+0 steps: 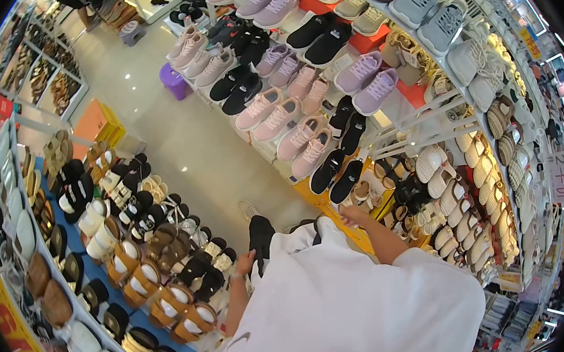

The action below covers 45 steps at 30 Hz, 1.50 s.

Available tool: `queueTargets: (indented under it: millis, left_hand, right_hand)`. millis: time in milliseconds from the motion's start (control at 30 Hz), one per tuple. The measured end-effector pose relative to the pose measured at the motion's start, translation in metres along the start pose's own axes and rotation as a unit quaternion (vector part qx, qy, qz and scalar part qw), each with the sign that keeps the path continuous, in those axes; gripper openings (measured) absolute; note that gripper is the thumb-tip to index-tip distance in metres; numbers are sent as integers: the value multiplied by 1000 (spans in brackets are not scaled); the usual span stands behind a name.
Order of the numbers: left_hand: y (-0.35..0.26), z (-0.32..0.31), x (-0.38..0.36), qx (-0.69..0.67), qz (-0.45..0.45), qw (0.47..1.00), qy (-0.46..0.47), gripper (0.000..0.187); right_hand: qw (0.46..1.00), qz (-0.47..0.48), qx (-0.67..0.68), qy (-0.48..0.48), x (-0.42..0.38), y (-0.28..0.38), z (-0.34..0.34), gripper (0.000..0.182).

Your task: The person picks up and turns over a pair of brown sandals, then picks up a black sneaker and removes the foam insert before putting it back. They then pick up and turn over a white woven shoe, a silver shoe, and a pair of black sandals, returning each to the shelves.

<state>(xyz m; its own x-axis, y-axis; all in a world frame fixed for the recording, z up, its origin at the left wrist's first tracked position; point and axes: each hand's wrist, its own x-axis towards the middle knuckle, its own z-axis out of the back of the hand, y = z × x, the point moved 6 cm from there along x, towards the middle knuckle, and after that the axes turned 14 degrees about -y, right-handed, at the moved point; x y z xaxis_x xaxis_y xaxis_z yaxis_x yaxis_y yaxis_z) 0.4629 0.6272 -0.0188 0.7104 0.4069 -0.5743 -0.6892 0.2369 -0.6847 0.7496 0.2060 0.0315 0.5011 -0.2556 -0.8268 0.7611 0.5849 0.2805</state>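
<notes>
By the yellow display edge point(353, 235), black white-soled slip-on shoes point(346, 182) sit beyond the right hand point(352, 216), fingers curled; left of it hangs the left hand point(244, 263). Either's grip, I cannot tell. Tucked elbows should protect footwear.

this is a shoe shop, because there are shoes all over it. pairs of pink sneakers point(258, 109), purple sneakers point(377, 92) and black shoes point(347, 183) sit in neat rows. across from them there are lots of sandals point(129, 258) in rows too, and they are brown, black and white. more shelves point(75, 98) full of shoes stand far back at the top left. a shiny floor point(191, 144) makes a path to walk on between the rows. a paper sign point(559, 176) with red writing is on the right, like shops have.
</notes>
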Motion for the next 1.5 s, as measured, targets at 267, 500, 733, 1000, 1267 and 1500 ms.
queueTargets:
  millis: [267, 500, 733, 1000, 1267, 1500]
  left_hand:
    - [39, 59, 40, -138, 197, 966, -93, 37]
    - [15, 149, 153, -146, 185, 968, -90, 34]
    - [-5, 202, 217, -89, 200, 975, -31, 24]
    - [-38, 212, 320, -2, 177, 980, 85, 22]
    - [-220, 230, 383, 78, 17, 992, 102, 34]
    - [-309, 250, 459, 126, -54, 986, 97, 35]
  right_hand:
    - [869, 195, -455, -21, 49, -16, -21, 34]
    - [914, 384, -42, 122, -114, 320, -236, 33]
    - [872, 447, 44, 195, -191, 378, -234, 31]
    - [964, 218, 91, 120, -41, 292, -169, 27]
    - [822, 192, 529, 84, -35, 490, -103, 38]
    - [637, 117, 760, 44, -3, 614, -50, 60]
